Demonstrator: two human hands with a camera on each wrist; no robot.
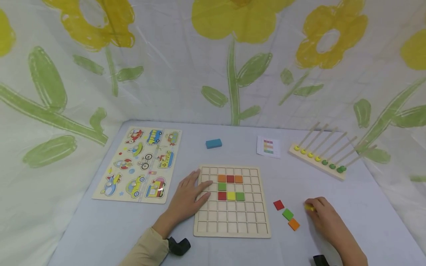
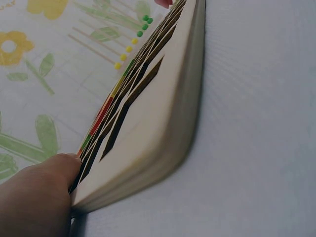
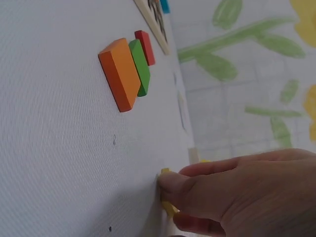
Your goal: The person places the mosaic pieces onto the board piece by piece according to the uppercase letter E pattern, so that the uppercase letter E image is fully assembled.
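My left hand (image 1: 186, 195) rests on the left edge of a wooden grid board (image 1: 233, 229), its fingers spread. Several coloured square tiles sit in the board's cells: orange, red and orange in one row, a green tile (image 1: 222, 187) below, then red, yellow and green. To the right of the board, my right hand (image 1: 323, 216) pinches a yellow tile (image 3: 165, 207) between thumb and fingers, at the tabletop. Between that hand and the board lie a loose red tile (image 1: 279, 205), a green tile (image 1: 287, 214) and an orange tile (image 1: 294, 224).
A picture puzzle board (image 1: 133, 166) lies at the left. Behind the grid board are a blue block (image 1: 213, 143) and a card with a coloured pattern (image 1: 263, 152). At the back right stands a wooden peg rack (image 1: 319, 162) with yellow and green beads.
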